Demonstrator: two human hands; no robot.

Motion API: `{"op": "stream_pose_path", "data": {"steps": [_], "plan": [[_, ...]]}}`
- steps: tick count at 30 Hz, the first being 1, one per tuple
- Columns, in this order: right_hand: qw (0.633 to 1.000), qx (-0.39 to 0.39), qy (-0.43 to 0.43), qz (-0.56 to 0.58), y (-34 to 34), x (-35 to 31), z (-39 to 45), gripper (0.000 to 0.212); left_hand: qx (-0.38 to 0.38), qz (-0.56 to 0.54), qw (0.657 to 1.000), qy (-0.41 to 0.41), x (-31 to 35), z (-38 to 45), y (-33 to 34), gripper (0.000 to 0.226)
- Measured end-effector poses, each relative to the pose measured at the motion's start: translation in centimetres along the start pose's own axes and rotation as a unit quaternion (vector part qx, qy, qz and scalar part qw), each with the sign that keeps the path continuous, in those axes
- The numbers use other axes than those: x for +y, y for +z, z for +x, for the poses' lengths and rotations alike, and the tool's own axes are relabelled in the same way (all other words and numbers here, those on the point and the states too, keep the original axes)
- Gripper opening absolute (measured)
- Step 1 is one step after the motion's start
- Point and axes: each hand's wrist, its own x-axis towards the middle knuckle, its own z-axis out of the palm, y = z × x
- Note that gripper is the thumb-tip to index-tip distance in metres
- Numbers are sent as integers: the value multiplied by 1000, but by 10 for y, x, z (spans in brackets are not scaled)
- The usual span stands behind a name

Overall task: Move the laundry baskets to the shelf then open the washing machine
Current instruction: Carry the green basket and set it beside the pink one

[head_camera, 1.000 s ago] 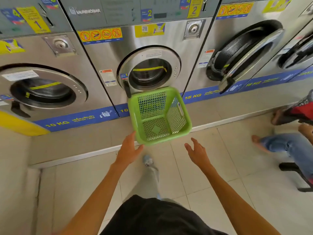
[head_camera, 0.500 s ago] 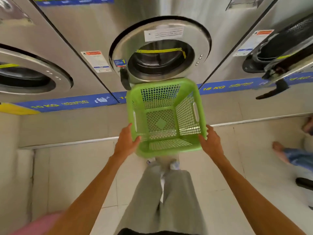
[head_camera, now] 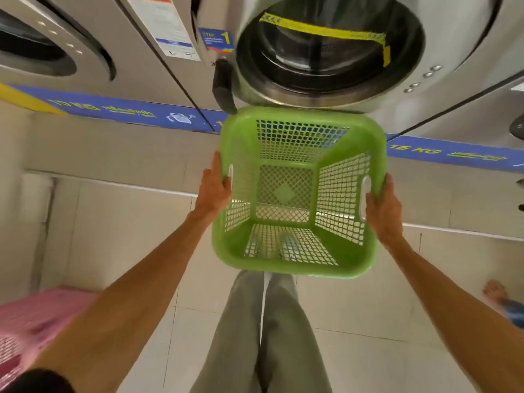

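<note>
An empty green laundry basket (head_camera: 300, 143) with mesh walls is in front of me, just below the middle washing machine's round door (head_camera: 329, 49). My left hand (head_camera: 212, 188) grips its left rim by the handle slot. My right hand (head_camera: 382, 208) grips the right rim by the other slot. The machine's door is shut, with a black handle (head_camera: 224, 86) on its left side and yellow tape across the glass. A pink basket (head_camera: 31, 330) lies at the lower left, partly cut off by the frame.
Another washing machine (head_camera: 56, 49) stands to the left, its door shut. A raised tiled step (head_camera: 113, 154) runs under the machines. My legs (head_camera: 263, 336) are below the basket. A person's bare foot (head_camera: 496, 293) rests on the floor at the right edge.
I have stepped closer to the middle machine. Both hands went from reaching toward the green basket to gripping its two sides. The pink basket has come into view.
</note>
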Motion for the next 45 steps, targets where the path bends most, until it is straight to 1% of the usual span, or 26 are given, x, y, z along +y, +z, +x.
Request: {"op": "stream_pose_path", "data": {"steps": [2,5,8,11,14,16,19,23,26,28,30,33,35,38,42,45], "plan": [[1000,-13,-15,-9,-2,0,-5,61,-15,-2,1000,-21,-4,-15,-3,71],[998,-47,-39,-31,-10,-11,-18,62,-3,-16,998,-54,-15,-51,-15,70],[993,-90,-62,-54,-17,-32,-36,65,10,-56,994,-98,-33,-97,-37,68],[981,-137,-112,-76,-26,-75,-63,63,21,-87,990,-110,-68,-152,-69,69],[960,-190,-183,-99,-28,-132,-96,63,72,-105,978,-164,-97,-217,-112,67],[941,-225,-228,-105,-22,-178,-122,66,123,-122,965,-195,-107,-264,-146,67],[904,-282,-301,-114,1,-246,-160,62,193,-141,939,-247,-132,-332,-183,70],[850,-319,-399,-133,35,-343,-225,56,263,-202,885,-327,-174,-414,-218,80],[818,-341,-442,-136,52,-413,-292,45,315,-264,844,-345,-209,-460,-238,85],[799,-356,-467,-131,64,-452,-333,35,344,-288,824,-345,-232,-485,-250,87],[781,-361,-492,-134,76,-486,-369,33,362,-309,810,-343,-257,-504,-259,87],[759,-359,-525,-140,102,-527,-410,37,386,-324,795,-338,-288,-520,-282,89],[755,-362,-527,-142,117,-549,-428,38,396,-327,787,-341,-302,-523,-302,90],[753,-357,-533,-149,137,-580,-448,38,397,-331,786,-339,-327,-517,-329,90],[754,-359,-523,-168,167,-617,-458,39,379,-339,789,-345,-370,-496,-355,90],[760,-356,-514,-180,199,-645,-455,45,355,-331,799,-356,-402,-470,-374,91]]}}
